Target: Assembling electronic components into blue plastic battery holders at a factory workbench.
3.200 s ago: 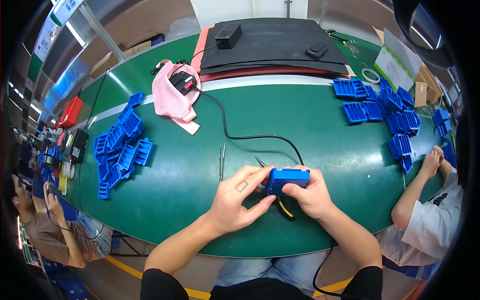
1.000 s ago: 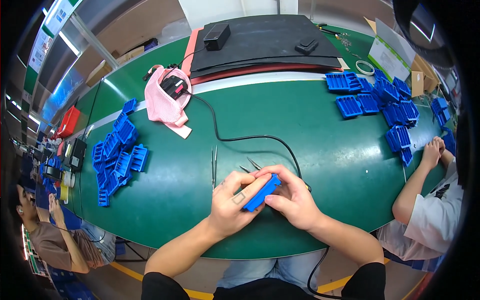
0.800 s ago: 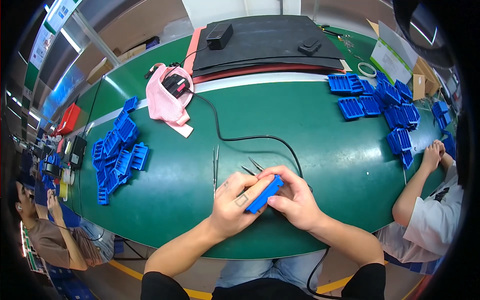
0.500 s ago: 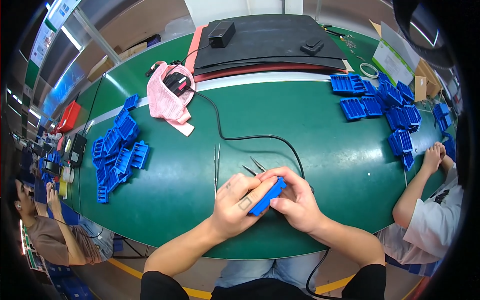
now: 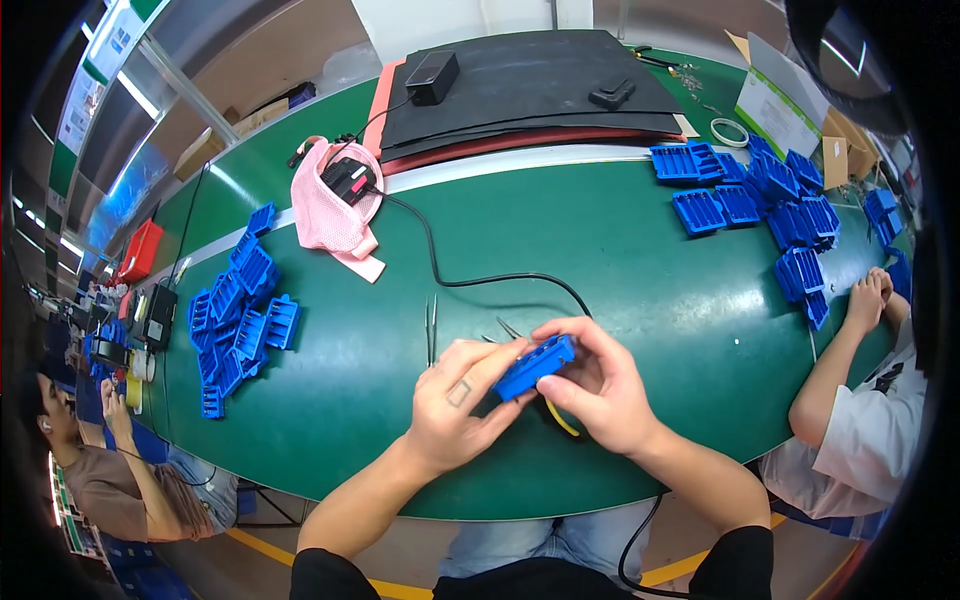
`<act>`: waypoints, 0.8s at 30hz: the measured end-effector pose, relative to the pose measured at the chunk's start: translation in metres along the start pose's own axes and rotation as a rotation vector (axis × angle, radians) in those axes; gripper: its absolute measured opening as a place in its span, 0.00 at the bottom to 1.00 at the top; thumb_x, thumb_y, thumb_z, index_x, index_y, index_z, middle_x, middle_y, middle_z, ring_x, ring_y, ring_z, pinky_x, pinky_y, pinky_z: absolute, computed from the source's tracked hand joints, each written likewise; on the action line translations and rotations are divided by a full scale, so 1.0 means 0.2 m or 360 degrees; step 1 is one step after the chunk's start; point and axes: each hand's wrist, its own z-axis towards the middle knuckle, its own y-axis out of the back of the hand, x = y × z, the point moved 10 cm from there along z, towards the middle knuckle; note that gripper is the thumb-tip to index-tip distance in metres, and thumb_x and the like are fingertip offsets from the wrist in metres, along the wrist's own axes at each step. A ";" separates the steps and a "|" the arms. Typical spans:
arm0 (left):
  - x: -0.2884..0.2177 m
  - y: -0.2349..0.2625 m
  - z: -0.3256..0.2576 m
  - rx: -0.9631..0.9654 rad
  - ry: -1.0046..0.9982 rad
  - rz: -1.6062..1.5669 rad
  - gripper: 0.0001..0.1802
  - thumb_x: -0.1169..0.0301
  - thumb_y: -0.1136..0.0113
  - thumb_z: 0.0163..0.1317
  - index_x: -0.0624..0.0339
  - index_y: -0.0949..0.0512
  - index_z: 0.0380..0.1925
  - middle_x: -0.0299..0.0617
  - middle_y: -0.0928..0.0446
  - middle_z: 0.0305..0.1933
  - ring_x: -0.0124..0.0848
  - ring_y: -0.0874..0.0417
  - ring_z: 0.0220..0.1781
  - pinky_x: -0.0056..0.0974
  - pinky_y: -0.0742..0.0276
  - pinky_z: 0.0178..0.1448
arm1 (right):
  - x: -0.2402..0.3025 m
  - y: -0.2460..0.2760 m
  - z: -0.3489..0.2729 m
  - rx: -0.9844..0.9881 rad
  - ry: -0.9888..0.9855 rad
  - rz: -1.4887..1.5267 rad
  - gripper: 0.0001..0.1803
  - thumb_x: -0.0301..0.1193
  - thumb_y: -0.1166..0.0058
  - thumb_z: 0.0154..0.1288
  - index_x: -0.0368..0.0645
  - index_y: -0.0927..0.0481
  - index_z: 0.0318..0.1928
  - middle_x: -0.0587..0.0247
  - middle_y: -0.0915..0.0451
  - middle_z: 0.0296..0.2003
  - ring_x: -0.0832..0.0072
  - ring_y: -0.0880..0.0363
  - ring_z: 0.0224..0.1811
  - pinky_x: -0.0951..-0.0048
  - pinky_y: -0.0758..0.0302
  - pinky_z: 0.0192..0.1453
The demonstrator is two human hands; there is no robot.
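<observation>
Between my two hands, above the near middle of the table, I hold a blue slotted plastic holder [image 5: 533, 370]. The fingers of my left hand [image 5: 458, 400] are closed on its left end. Its right end is gripped by my right hand [image 5: 605, 390], thumb on the near side and fingers over the far side. Under my hands lies a pair of pliers with a yellow handle [image 5: 562, 420], mostly covered. Just left of them, metal tweezers [image 5: 431, 332] rest on the green table [image 5: 350, 420].
Similar blue holders are heaped at the left [image 5: 240, 310] and right [image 5: 790, 215]. A black cable [image 5: 480, 282] runs from a black device [image 5: 350, 180] on pink mesh cloth [image 5: 325, 215] toward my hands. Black sheets [image 5: 530, 90] lie behind. People sit on both sides.
The blue holder has turned in my hands, so its slotted face shows more and it lies flatter. My left hand has shifted its grip. The pliers' yellow handle has come into view.
</observation>
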 end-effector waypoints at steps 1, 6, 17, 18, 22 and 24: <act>0.01 0.01 0.01 -0.0017 0.0012 0.0004 0.28 0.81 0.26 0.41 0.64 0.20 0.48 0.47 0.20 0.39 0.39 0.18 0.34 0.36 0.20 0.37 | 0.03 0.04 0.01 -0.0082 0.0113 -0.0185 0.18 0.22 0.40 0.63 0.38 0.26 0.53 0.63 0.29 0.49 0.74 0.25 0.51 0.72 0.24 0.56; -0.01 0.03 0.00 -0.0014 -0.0043 0.0133 0.24 0.81 0.27 0.45 0.66 0.21 0.46 0.49 0.18 0.39 0.41 0.15 0.35 0.37 0.19 0.40 | 0.06 0.10 0.02 -0.0188 0.0213 -0.0427 0.13 0.24 0.37 0.60 0.38 0.24 0.44 0.65 0.28 0.40 0.78 0.26 0.41 0.76 0.27 0.45; -0.05 0.03 0.01 0.0094 -0.0132 0.0337 0.20 0.79 0.29 0.43 0.63 0.17 0.41 0.46 0.15 0.35 0.37 0.12 0.34 0.33 0.18 0.35 | 0.07 0.08 0.03 -0.0137 0.0166 -0.0556 0.12 0.24 0.37 0.59 0.37 0.24 0.42 0.64 0.26 0.34 0.77 0.27 0.37 0.75 0.30 0.43; -0.06 0.03 0.01 0.0095 -0.0129 0.0341 0.20 0.79 0.29 0.43 0.63 0.17 0.41 0.46 0.15 0.35 0.37 0.12 0.34 0.33 0.18 0.35 | 0.08 0.06 0.03 -0.0094 0.0198 -0.0565 0.11 0.23 0.38 0.60 0.37 0.24 0.42 0.63 0.25 0.35 0.77 0.26 0.37 0.75 0.29 0.44; -0.01 0.05 0.02 0.0055 -0.0004 0.0062 0.18 0.81 0.29 0.42 0.64 0.17 0.37 0.47 0.15 0.34 0.37 0.13 0.31 0.34 0.19 0.34 | 0.08 0.04 0.03 -0.0022 0.0264 -0.0487 0.11 0.22 0.38 0.59 0.37 0.24 0.42 0.62 0.25 0.37 0.76 0.25 0.40 0.74 0.28 0.47; 0.04 0.05 0.01 0.0061 0.0101 -0.0142 0.17 0.81 0.30 0.42 0.65 0.17 0.36 0.48 0.15 0.33 0.37 0.14 0.31 0.34 0.19 0.35 | 0.09 0.04 0.03 0.0000 0.0282 -0.0481 0.11 0.21 0.38 0.59 0.37 0.24 0.42 0.62 0.25 0.37 0.75 0.25 0.41 0.73 0.28 0.47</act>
